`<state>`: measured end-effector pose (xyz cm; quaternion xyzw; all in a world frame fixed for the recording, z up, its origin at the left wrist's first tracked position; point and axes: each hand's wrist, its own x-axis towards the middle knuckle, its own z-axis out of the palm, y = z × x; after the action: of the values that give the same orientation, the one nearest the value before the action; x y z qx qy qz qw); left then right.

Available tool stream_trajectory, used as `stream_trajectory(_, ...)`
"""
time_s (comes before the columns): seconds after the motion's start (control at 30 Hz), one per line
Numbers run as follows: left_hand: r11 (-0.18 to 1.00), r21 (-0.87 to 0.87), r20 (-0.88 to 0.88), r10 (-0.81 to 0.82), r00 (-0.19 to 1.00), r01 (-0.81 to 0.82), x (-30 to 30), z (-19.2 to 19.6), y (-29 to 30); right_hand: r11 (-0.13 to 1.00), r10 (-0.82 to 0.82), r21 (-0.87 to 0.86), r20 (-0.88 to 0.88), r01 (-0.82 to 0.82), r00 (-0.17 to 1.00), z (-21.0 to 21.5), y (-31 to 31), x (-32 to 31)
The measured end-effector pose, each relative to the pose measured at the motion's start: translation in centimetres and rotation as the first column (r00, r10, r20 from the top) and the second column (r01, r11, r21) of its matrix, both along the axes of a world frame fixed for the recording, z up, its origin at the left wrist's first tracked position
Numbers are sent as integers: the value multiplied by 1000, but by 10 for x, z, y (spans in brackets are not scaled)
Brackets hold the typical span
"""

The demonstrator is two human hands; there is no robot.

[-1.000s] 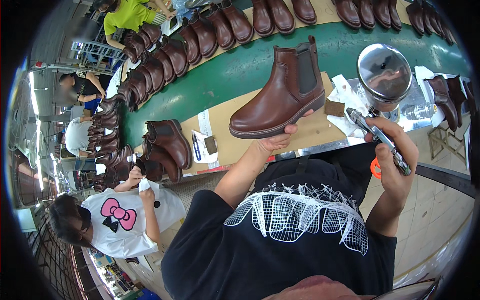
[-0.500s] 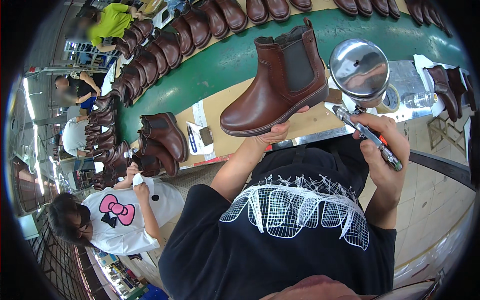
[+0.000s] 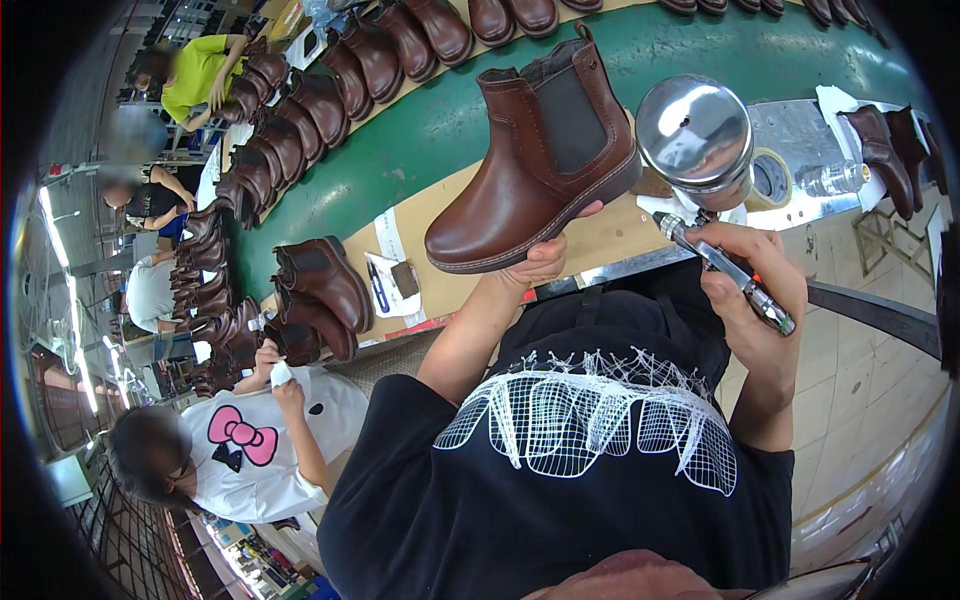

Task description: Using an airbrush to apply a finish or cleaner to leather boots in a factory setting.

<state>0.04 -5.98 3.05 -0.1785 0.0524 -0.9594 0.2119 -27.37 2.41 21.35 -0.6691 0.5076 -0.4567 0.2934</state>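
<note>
My left hand [image 3: 540, 258] grips a brown leather ankle boot [image 3: 510, 165] from beneath, fingers along its sole. The boot's toe points left, and a dark elastic panel shows on its side. In my right hand [image 3: 755, 280] is a metal spray gun [image 3: 715, 260] topped by a shiny round cup [image 3: 694, 135]. Its nozzle end points toward the boot's heel, apart from it. Whether a finger presses the trigger I cannot tell.
Brown boots [image 3: 290, 140] line the far side of the green table [image 3: 400, 160]. A tape roll [image 3: 770, 178], a clear bottle [image 3: 832, 178] and a knife [image 3: 378, 287] lie near me. A co-worker in a white shirt [image 3: 270, 450] sits at left, holding something white.
The boot and spray gun appear slightly further left in the picture, along with the table, so the view has shifted a little. Both hands keep their holds.
</note>
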Motion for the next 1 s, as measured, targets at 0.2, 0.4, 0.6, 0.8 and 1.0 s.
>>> stream_trajectory(0.2, 1000, -1, 20, 2, 1000, -2, -7, -7, -10, 999, -9, 32, -30, 10, 1000, -2, -15, -8)
stream_trajectory(0.4, 1000, 19, 33, 2, 999, -3, -15, -8, -35, 985, -34, 170, 142, 10, 989, -15, -27, -22)
stream_trajectory(0.6, 996, 25, 288, 71, 955, -81, -37, -18, -80, 962, -137, 272, 367, 35, 920, -22, -41, -54)
stream_trajectory(0.8, 992, -17, 358, 120, 926, -122, -72, -24, -150, 930, -220, 361, 415, 62, 883, -22, -48, -83)
stream_trajectory(1.0, 997, -18, 246, -66, 967, 73, -125, -36, -247, 914, -225, 404, 478, 15, 849, -41, -56, -109)
